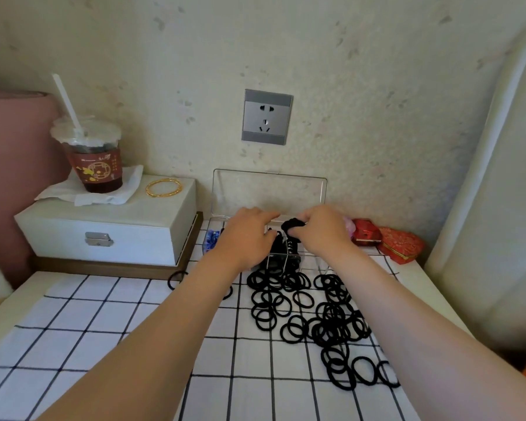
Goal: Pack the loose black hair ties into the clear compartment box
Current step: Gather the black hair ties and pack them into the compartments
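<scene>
The clear compartment box [310,265] stands at the back of the checked cloth, its lid [269,189] open against the wall. A middle compartment holds packed black ties [283,253]. My right hand [325,229] is over the box and pinches a bunch of black hair ties [292,227]. My left hand [246,235] rests over the box's left part, fingers curled down near the same bunch; what it grips is hidden. Several loose black hair ties [325,317] lie scattered on the cloth in front of the box, with one stray tie [175,279] to the left.
A white jewellery box [110,232] at the left carries a drink cup with a straw [91,153] on a napkin and a gold bangle [164,187]. Two red pouches [386,238] lie right of the clear box. A wall socket [267,117] is behind.
</scene>
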Demonstrator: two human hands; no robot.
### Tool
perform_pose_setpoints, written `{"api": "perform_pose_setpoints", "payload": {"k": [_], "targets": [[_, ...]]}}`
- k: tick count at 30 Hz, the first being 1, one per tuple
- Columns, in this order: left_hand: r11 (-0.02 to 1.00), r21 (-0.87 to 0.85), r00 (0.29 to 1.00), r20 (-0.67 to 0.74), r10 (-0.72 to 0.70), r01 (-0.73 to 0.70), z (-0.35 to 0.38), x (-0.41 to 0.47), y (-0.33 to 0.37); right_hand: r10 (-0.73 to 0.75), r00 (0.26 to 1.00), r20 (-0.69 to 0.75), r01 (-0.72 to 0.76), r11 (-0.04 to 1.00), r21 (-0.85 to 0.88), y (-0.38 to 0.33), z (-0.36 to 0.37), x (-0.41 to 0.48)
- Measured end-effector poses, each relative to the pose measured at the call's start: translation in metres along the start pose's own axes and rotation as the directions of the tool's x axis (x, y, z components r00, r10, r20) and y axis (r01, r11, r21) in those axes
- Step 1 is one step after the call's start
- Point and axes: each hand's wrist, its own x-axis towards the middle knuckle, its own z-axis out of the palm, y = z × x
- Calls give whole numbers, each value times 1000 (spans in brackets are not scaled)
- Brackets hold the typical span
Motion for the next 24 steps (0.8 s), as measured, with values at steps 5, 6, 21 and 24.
{"api": "perform_pose_setpoints", "payload": {"k": [5, 6, 21, 24], "targets": [[999, 25, 999, 26, 32, -32, 8, 3, -5, -32, 999, 40, 41, 970, -239, 3, 14, 13], [999, 13, 999, 19, 29, -29, 8, 3, -5, -38, 998, 50, 53, 944, -326, 3, 18, 14], [995, 63, 991, 120, 66, -74, 12, 0, 6, -138, 942, 306, 214, 950, -228, 8, -22, -3], [998, 19, 996, 74, 55, -57, 10, 0, 8, -174, 929, 326, 272, 918, -288, 12, -15, -8]]}}
